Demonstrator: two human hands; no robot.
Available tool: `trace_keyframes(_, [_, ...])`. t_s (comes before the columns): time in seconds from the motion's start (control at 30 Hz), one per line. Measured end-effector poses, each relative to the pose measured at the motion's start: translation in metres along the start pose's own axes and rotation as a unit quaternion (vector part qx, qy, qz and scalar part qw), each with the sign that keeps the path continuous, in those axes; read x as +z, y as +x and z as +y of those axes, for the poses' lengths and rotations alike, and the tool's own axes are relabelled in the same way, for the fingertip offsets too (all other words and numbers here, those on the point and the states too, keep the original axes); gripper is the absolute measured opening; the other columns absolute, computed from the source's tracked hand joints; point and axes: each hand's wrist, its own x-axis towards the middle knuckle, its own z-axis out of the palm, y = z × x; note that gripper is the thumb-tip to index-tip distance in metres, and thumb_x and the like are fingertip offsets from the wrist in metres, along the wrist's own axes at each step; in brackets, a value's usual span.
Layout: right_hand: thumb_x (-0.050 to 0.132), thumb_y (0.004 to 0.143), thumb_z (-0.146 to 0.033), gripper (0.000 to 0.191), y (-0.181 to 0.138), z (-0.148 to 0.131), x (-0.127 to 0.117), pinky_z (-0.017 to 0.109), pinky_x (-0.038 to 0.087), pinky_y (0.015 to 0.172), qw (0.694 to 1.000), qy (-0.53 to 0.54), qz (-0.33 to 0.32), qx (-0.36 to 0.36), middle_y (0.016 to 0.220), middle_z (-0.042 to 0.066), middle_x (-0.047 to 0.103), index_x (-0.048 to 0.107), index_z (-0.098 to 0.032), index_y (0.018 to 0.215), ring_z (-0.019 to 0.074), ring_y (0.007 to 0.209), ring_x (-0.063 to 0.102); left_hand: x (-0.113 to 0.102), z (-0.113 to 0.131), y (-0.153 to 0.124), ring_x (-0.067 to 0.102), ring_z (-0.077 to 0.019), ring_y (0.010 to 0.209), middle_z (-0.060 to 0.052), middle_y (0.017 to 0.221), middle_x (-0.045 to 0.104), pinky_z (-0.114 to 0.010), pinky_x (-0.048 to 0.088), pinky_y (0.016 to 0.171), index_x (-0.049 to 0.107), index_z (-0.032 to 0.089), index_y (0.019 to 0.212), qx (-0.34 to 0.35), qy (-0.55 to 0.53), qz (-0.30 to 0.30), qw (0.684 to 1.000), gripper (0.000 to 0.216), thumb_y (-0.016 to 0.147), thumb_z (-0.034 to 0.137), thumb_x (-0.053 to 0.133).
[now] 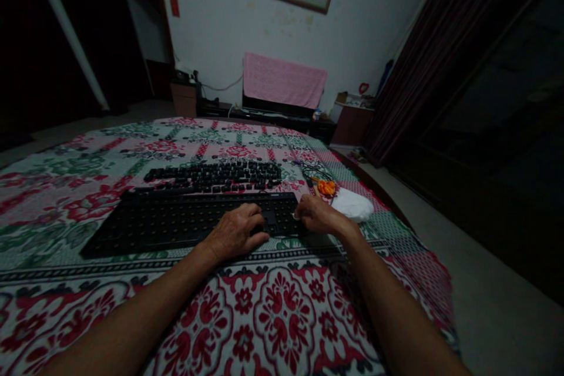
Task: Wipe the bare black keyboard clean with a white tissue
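A black computer keyboard (176, 220) with its keycaps off lies on the patterned cloth; rows of small bare key posts show. My left hand (240, 229) lies on its right-middle part, fingers over the surface and thumb apart by the near edge, holding nothing. At the right end, my right hand (315, 214) is closed over the number-pad area. A bit of something white (296, 215) shows at its fingertips, too small to name. Loose black keycaps (220, 173) are laid out in rows just behind the keyboard.
Right of my right hand lie a crumpled white bundle (353, 205), an orange flower-like thing (326, 188) and a dark coiled cable (315, 172). A floral cloth (286, 311) covers the table. Beyond stand a pink-draped screen (284, 82) and a small cabinet (352, 123).
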Motion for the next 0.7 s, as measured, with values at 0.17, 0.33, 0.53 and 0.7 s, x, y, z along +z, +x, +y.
trace_keyframes(0.17, [0.050, 0.070, -0.012, 0.023, 0.008, 0.017, 0.001, 0.021, 0.041, 0.067, 0.990, 0.066, 0.116, 0.037, 0.079, 0.003, 0.061, 0.069, -0.015, 0.082, 0.0123, 0.070, 0.053, 0.000, 0.000, 0.000, 0.050, -0.0181, 0.089, -0.005, 0.093, 0.053, -0.030, 0.044, 0.076, 0.059, 0.020, 0.085, -0.003, 0.002, -0.002, 1.000, 0.022, 0.081, 0.040, 0.052])
trace_keyframes(0.33, [0.051, 0.075, -0.016, 0.022, 0.032, 0.008, 0.011, 0.024, 0.040, 0.074, 0.988, 0.025, 0.148, 0.020, 0.088, 0.005, 0.059, 0.068, -0.017, 0.089, 0.0145, 0.081, 0.053, -0.001, 0.001, 0.000, 0.050, -0.0180, 0.088, -0.005, 0.093, 0.053, -0.030, 0.044, 0.076, 0.059, 0.020, 0.085, -0.003, 0.002, -0.002, 1.000, 0.021, 0.081, 0.039, 0.052])
trace_keyframes(0.53, [0.047, 0.079, -0.017, 0.024, 0.041, -0.013, 0.015, 0.026, 0.038, 0.080, 0.988, -0.063, 0.130, 0.048, 0.092, 0.009, 0.058, 0.068, -0.016, 0.090, 0.0179, 0.088, 0.053, -0.002, 0.002, 0.000, 0.049, -0.0179, 0.088, -0.005, 0.092, 0.053, -0.030, 0.044, 0.076, 0.059, 0.020, 0.085, -0.005, 0.000, -0.005, 1.000, 0.021, 0.081, 0.039, 0.051])
trace_keyframes(0.7, [0.047, 0.076, -0.018, 0.025, 0.037, -0.015, 0.012, 0.026, 0.040, 0.078, 0.992, -0.053, 0.101, 0.060, 0.094, 0.010, 0.062, 0.070, -0.017, 0.087, 0.0197, 0.090, 0.055, -0.002, 0.001, 0.000, 0.050, -0.0180, 0.087, -0.005, 0.089, 0.053, -0.030, 0.044, 0.075, 0.059, 0.019, 0.084, 0.000, -0.001, -0.001, 1.000, 0.021, 0.081, 0.039, 0.052])
